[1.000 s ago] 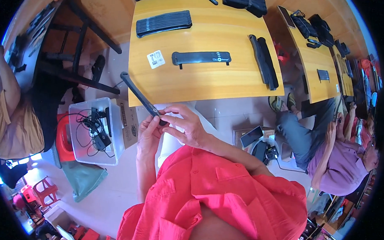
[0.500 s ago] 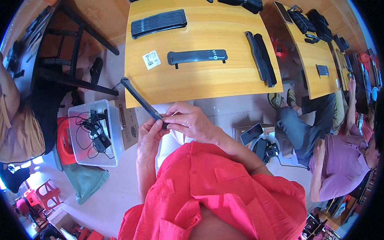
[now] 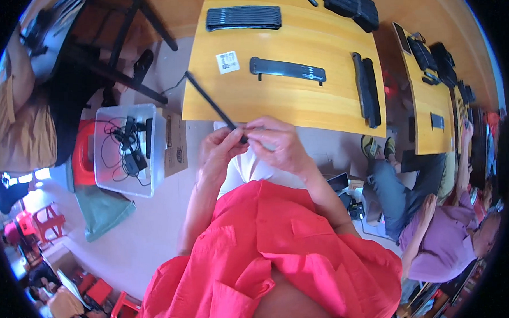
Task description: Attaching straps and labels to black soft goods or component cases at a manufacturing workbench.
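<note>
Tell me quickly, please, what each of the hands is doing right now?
Left hand: closed on the near end of the thin black strip.
Right hand: fingers pinched on the same end of the strip.

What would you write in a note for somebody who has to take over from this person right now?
Left hand: fingers pinch the near end of a thin black strip.
Right hand: fingers closed on the same end, beside the left hand's.
The strip slants up and to the left, over the near edge of the yellow table.
On the table: a flat black bar with little pegs, a ribbed black panel, two long black pieces side by side and a small white label.
Left on the floor: a clear box of cables.
Done: strip picked up, held in both hands.
Left: the table parts lie untouched.
</note>
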The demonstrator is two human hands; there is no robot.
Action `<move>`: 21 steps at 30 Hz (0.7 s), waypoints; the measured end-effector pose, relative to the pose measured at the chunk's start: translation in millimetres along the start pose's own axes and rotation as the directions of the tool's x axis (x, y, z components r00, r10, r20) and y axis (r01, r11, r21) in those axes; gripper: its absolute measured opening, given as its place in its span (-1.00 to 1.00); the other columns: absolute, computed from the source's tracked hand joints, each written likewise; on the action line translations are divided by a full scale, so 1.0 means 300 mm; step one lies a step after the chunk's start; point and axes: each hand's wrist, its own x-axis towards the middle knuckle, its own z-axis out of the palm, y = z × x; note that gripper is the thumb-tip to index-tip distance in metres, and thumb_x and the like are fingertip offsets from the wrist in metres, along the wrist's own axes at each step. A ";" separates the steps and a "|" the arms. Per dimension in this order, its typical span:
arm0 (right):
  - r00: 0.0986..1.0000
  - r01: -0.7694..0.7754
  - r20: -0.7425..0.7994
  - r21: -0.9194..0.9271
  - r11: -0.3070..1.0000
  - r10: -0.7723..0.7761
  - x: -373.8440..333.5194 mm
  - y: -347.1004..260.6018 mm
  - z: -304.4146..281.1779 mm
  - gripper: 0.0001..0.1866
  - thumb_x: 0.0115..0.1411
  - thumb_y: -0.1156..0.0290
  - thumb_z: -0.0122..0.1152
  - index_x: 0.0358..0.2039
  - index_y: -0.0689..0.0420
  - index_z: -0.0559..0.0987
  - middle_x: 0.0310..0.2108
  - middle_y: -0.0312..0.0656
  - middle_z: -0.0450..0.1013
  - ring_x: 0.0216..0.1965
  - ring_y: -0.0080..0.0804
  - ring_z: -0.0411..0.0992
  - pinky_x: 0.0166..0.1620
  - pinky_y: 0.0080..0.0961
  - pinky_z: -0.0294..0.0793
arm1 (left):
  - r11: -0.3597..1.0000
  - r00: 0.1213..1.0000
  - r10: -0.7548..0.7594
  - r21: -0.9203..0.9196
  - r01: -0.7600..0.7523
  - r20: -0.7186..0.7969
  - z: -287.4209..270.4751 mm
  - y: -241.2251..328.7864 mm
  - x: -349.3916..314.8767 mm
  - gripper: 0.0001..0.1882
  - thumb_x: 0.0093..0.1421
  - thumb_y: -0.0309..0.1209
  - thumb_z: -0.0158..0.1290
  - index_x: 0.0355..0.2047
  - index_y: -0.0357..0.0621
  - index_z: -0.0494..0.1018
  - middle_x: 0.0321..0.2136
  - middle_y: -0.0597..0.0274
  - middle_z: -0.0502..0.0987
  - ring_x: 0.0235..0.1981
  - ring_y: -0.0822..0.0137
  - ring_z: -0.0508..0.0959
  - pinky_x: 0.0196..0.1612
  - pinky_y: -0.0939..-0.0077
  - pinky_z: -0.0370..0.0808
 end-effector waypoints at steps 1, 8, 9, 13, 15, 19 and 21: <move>0.999 -0.030 -0.035 0.019 0.999 0.030 0.008 -0.001 -0.017 -0.81 -0.08 0.66 0.18 -0.37 0.31 0.57 -0.32 -0.07 0.47 -0.34 -0.26 0.49 -0.28 -0.49 0.49 | 1.000 1.000 0.004 0.029 -0.004 0.015 0.026 0.019 0.009 -0.76 0.16 -0.36 0.06 -0.32 -0.36 0.47 -0.46 0.18 0.52 -0.48 0.45 0.54 -0.35 0.67 0.50; 0.973 -0.087 -0.207 0.069 0.994 0.100 0.045 -0.018 -0.060 -0.85 -0.07 0.69 0.14 -0.40 0.32 0.56 -0.37 -0.07 0.47 -0.38 -0.28 0.49 -0.33 -0.53 0.50 | 0.997 0.997 0.069 0.039 -0.071 0.046 0.137 0.089 0.034 -0.78 0.12 -0.40 0.12 -0.35 -0.36 0.49 -0.48 0.17 0.54 -0.49 0.44 0.55 -0.33 0.63 0.52; 0.974 -0.086 -0.205 0.066 0.994 0.098 0.045 -0.025 -0.065 -0.85 -0.07 0.69 0.14 -0.40 0.32 0.56 -0.37 -0.07 0.47 -0.38 -0.28 0.49 -0.33 -0.53 0.50 | 0.997 0.996 0.063 0.048 -0.066 0.055 0.146 0.092 0.035 -0.78 0.12 -0.40 0.12 -0.35 -0.35 0.49 -0.48 0.17 0.54 -0.49 0.45 0.55 -0.33 0.63 0.52; 0.971 -0.035 -0.239 -0.100 0.994 0.010 0.052 -0.045 -0.062 -0.85 -0.06 0.71 0.12 -0.41 0.33 0.53 -0.37 -0.06 0.47 -0.38 -0.27 0.49 -0.38 -0.55 0.50 | 0.995 0.995 0.068 0.073 -0.074 0.077 0.150 0.098 0.041 -0.79 0.12 -0.38 0.12 -0.35 -0.34 0.50 -0.48 0.19 0.54 -0.49 0.45 0.55 -0.34 0.65 0.52; 0.968 0.008 -0.245 -0.199 0.980 -0.058 0.056 -0.047 -0.055 -0.86 -0.05 0.71 0.11 -0.42 0.33 0.52 -0.37 -0.06 0.47 -0.38 -0.27 0.49 -0.40 -0.55 0.50 | 0.994 0.993 0.074 0.079 -0.081 0.086 0.148 0.100 0.044 -0.78 0.12 -0.38 0.12 -0.35 -0.33 0.50 -0.48 0.19 0.54 -0.48 0.46 0.55 -0.34 0.65 0.52; 0.961 -0.015 -0.275 -0.202 0.979 -0.042 0.054 -0.037 -0.042 -0.88 -0.04 0.71 0.09 -0.42 0.32 0.48 -0.39 -0.08 0.44 -0.43 -0.29 0.47 -0.43 -0.56 0.49 | 0.992 0.989 0.076 0.091 -0.088 0.125 0.137 0.095 0.053 -0.78 0.12 -0.37 0.12 -0.34 -0.33 0.50 -0.47 0.19 0.55 -0.47 0.46 0.55 -0.34 0.65 0.52; 0.959 -0.052 -0.283 -0.165 0.985 0.003 0.056 -0.039 -0.037 -0.88 -0.03 0.71 0.09 -0.42 0.32 0.48 -0.40 -0.08 0.43 -0.45 -0.30 0.46 -0.44 -0.57 0.49 | 0.993 0.989 0.075 0.081 -0.086 0.127 0.135 0.097 0.051 -0.78 0.12 -0.38 0.12 -0.33 -0.33 0.50 -0.47 0.19 0.55 -0.47 0.46 0.55 -0.34 0.64 0.52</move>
